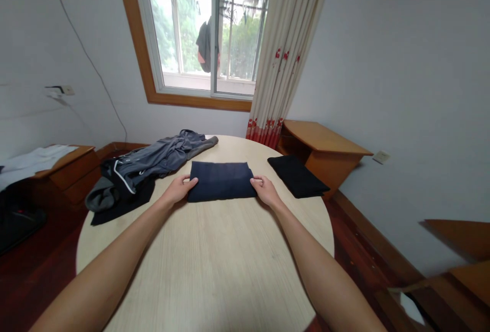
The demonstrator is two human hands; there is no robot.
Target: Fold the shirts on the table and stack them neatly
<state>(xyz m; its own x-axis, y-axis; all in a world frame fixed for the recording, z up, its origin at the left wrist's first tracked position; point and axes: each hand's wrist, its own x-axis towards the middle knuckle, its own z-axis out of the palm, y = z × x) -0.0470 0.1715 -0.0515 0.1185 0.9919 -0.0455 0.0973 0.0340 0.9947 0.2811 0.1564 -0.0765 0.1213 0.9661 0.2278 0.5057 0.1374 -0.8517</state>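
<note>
A dark navy garment (222, 182), folded into a flat rectangle, is at the middle of the round table (214, 250). My left hand (179, 189) grips its left edge, thumb on top and fingers at the side. At the opposite edge my right hand (265, 189) pinches the cloth the same way. What kind of garment it is, I cannot make out. To the right lies a folded black cloth (298, 176), apart from my hand. On the left a loose heap of grey and black clothes (153, 161) spreads over the tabletop.
Behind the table at right stands a wooden desk (325, 140), next to a patterned curtain (281, 61) and a window. A wooden cabinet (72, 171) with white cloth (38, 161) on it is at the left. A black bag (19, 219) sits below it.
</note>
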